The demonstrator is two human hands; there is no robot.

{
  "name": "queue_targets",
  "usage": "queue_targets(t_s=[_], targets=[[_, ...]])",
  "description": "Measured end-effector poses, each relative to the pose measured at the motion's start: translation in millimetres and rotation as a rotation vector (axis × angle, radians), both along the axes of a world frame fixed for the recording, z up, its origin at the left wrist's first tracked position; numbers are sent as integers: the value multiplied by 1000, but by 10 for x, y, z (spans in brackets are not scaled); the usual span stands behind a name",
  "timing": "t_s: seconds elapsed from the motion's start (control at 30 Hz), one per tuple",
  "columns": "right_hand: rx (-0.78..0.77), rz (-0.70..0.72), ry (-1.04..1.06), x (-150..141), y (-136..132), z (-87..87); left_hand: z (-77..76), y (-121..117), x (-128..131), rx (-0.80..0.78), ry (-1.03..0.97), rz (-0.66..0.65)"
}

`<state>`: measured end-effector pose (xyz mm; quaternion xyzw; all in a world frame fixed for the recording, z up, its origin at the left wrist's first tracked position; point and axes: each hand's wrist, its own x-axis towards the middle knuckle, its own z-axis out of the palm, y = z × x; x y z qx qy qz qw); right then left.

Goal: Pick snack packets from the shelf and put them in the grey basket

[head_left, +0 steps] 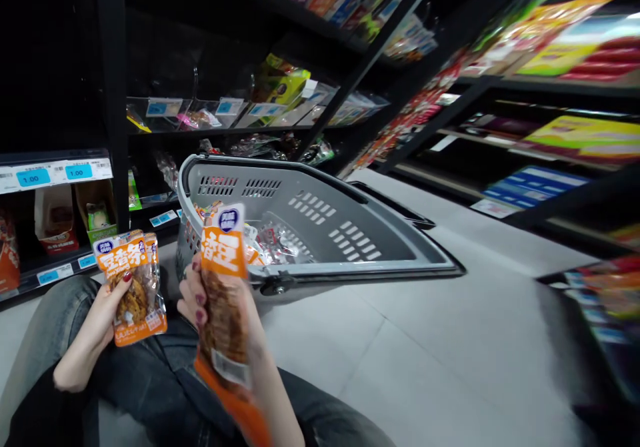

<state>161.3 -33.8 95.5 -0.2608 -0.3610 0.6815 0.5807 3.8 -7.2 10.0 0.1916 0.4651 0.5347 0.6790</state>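
Note:
My left hand [106, 310] is closed on orange-and-clear snack packets [135, 287], its thumb pressed on the front one. Brown food shows through the clear window, and a second packet's edge peeks out behind. In my right hand [193, 294] is another snack packet [223, 300] of the same orange kind, held upright and a little blurred; more orange wrapping hangs below it. Just beyond my right hand stands a grey shopping basket [320, 214] with slotted walls. Several snack packets [280, 244] lie inside it, partly hidden behind the packet I hold.
Dark shelves with a price-label strip [55, 174] and small cartons [56, 217] rise at the left. Hanging and boxed snacks [280, 87] fill the shelf behind the basket. More stocked shelves [565, 134] run along the right, blurred. Grey tiled floor [425, 354] lies between.

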Motion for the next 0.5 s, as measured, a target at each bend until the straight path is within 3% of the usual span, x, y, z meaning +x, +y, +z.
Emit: queue_targets(t_s=[0.07,0.13,0.3,0.5], targets=[[33,179,201,-18,-16,-19,5,-4,-6,-5,9,-13],[55,253,340,-34,-43,-56,3,-8,-13,-1,28,-25],[7,72,374,-70,-113,-151,-7,-17,-19,-5,59,-29],[-60,-100,411,-122,-107,-18,-25,-14,-19,13,44,-28]])
